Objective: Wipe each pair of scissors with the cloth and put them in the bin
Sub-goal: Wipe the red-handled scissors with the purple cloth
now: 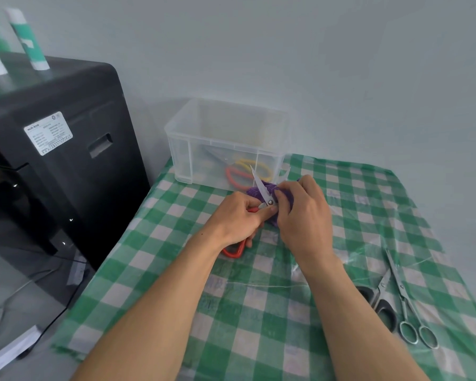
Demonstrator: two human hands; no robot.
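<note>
My left hand [238, 220] grips the red-handled scissors [261, 192] by their handles, blades spread apart and pointing away from me. My right hand [304, 213] holds a purple cloth [259, 191] wrapped round one blade near the pivot. Behind the hands stands a clear plastic bin [226, 143] with red-handled and yellow-handled scissors inside. On the green checked tablecloth [259, 312] at the right lie black-handled scissors [379, 301] and slim all-metal scissors [407, 303], side by side.
A black machine [52, 160] stands left of the table, with green-and-white containers [28, 39] on top. The wall is close behind the bin. Cables and a white box lie on the floor at lower left.
</note>
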